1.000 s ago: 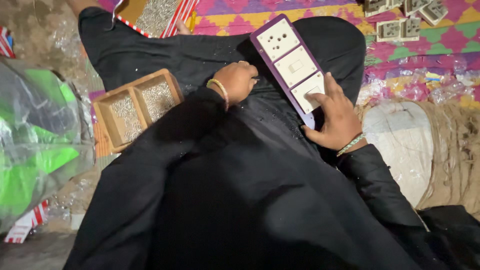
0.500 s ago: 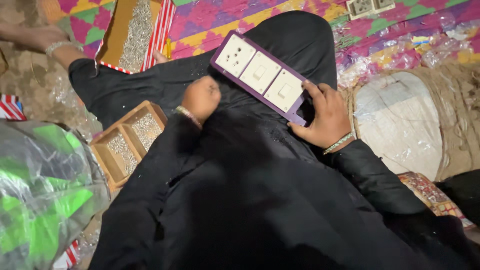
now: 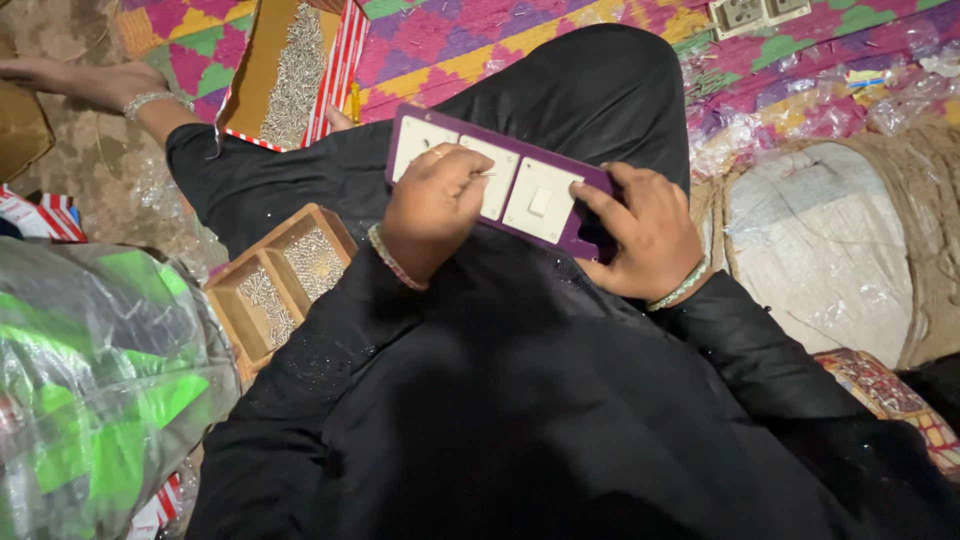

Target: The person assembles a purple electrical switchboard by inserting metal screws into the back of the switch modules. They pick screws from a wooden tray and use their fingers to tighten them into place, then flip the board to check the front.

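Hands on purple switch plate [image 3: 500, 185] — right hand [image 3: 645, 235] clamps its end, left hand [image 3: 430, 210] pinches a screw [image 3: 487, 174].

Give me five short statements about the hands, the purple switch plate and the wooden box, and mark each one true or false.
1. The right hand grips the right end of the purple switch plate. True.
2. The left hand rests inside the wooden box. False: it is on the plate, pinching a thin metal pin.
3. The wooden box has two compartments. True.
4. The plate lies flat on the patterned mat. False: it is held over the lap.
5. Both wrists wear bracelets. True.
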